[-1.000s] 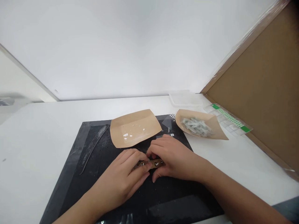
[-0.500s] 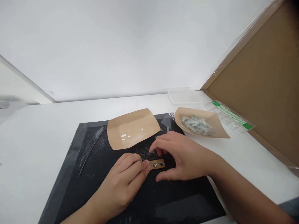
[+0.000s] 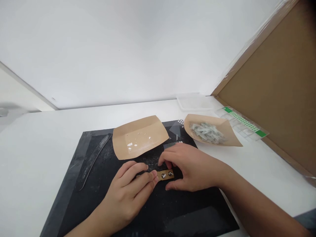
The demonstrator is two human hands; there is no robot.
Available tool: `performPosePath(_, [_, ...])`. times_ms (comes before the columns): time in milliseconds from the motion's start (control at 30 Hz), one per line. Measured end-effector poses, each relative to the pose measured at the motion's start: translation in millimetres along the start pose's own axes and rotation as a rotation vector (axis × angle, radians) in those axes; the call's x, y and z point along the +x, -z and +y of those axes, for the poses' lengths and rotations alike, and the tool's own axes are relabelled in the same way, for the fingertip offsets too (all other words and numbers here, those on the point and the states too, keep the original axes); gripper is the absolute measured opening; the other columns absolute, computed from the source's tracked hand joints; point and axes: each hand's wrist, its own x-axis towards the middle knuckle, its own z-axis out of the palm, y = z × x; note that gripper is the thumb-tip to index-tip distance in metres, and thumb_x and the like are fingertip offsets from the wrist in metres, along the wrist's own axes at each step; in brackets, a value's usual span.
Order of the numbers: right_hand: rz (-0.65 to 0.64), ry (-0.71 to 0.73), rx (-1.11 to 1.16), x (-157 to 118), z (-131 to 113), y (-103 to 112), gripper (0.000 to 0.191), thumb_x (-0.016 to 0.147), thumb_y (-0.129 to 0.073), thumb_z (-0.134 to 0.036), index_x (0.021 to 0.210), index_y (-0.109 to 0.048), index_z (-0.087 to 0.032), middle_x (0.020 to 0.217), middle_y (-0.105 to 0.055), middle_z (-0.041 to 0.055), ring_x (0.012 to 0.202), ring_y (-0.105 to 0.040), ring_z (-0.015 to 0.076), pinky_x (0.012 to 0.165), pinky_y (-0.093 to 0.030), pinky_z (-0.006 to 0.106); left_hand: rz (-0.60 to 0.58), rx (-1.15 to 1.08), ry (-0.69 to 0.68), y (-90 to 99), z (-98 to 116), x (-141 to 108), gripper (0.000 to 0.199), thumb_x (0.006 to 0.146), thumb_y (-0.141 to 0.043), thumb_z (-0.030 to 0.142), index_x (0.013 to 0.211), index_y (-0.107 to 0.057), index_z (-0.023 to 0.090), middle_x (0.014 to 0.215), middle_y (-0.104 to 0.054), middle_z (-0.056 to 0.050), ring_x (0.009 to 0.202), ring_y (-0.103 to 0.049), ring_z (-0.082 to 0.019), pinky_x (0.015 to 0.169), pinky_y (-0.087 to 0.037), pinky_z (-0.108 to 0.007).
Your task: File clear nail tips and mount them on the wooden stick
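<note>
A small brass-coloured strip (image 3: 167,178) lies on a black mat (image 3: 195,207) in front of me. Near its right end sit two dark round holes or fittings, each with a small whitish piece in it. My left hand (image 3: 132,192) pinches the strip between thumb and forefinger, covering much of its left part. Around the strip's right end, my right hand (image 3: 194,166) is open, thumb below and curled fingers above, with nothing visible in it. Beyond the hands, a brown paper tray (image 3: 145,126) holds several small white flat bits.
Right of it, another brown paper tray (image 3: 230,136) holds a heap of translucent strips (image 3: 207,132). A curved dark blade-like strip (image 3: 95,161) lies at the mat's left. Behind are a clear plastic lid or tray (image 3: 195,103) and a green-labelled clear case (image 3: 244,121); cardboard (image 3: 274,89) stands right.
My left fingers have spread a little, with the forefinger and thumb still on the strip. My right fingers and thumb have shifted slightly; the strip stays almost in place.
</note>
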Motion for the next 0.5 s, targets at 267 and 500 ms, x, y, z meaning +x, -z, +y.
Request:
performPosePath(267, [-0.009,0.045,0.024,5.5,-1.4,-6.5,0.046,0.078,-0.089,-0.048,0.108,-0.068,-0.02,0.098,-0.069,0.0022,0.091,-0.064,0.0208,0.083,-0.046,0.034,0.001,-0.038,-0.043,9.1,-2.4,8.2,0.018,0.1,-0.064,0.008,0.114,-0.075,0.011,0.107,-0.079,-0.007,0.106,-0.061,-0.027,0.097,-0.046,-0.046])
performPosePath(500, [-0.011,0.045,0.07,9.4,-0.2,-13.1,0.038,0.083,-0.086,-0.042,0.108,-0.069,-0.019,0.099,-0.069,0.0026,0.089,-0.063,0.019,0.077,-0.047,0.03,0.011,-0.145,0.068,7.0,-2.5,16.9,0.011,0.095,-0.072,0.006,0.104,-0.069,0.011,0.102,-0.075,-0.006,0.1,-0.059,-0.021,0.1,-0.047,-0.039])
